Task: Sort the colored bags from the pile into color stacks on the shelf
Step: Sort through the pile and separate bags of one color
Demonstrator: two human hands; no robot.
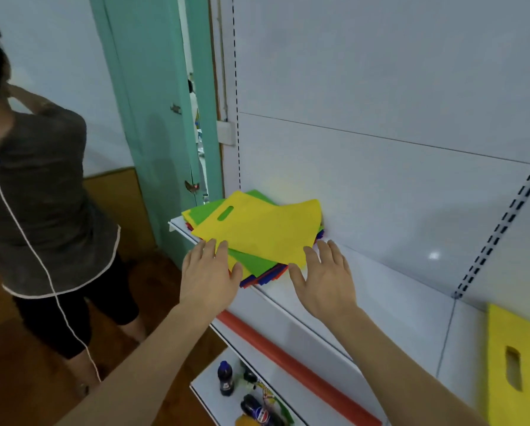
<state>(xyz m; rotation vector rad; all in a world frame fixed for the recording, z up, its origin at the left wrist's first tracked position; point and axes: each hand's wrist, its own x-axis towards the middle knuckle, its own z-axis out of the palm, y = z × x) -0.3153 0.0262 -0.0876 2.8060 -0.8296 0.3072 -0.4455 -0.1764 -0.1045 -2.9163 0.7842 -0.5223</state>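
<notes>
A messy pile of flat bags lies at the left end of the white shelf (380, 272). On top is a yellow bag (266, 229) with an oval handle hole. Green bags (251, 262) lie under it, and blue and red edges (263, 276) stick out at the bottom. My left hand (210, 276) is spread flat at the pile's near left corner, fingertips touching the yellow bag's edge. My right hand (325, 278) hovers with fingers apart at the pile's near right corner, fingertips by the yellow bag. A separate yellow bag (515, 364) lies at the shelf's right end.
Another person (39, 192) stands close on the left with a white cable hanging down. A teal door frame (165, 118) rises behind the shelf's left end. A red strip (294, 367) runs along the shelf front. Bottles (225, 378) sit on a lower shelf.
</notes>
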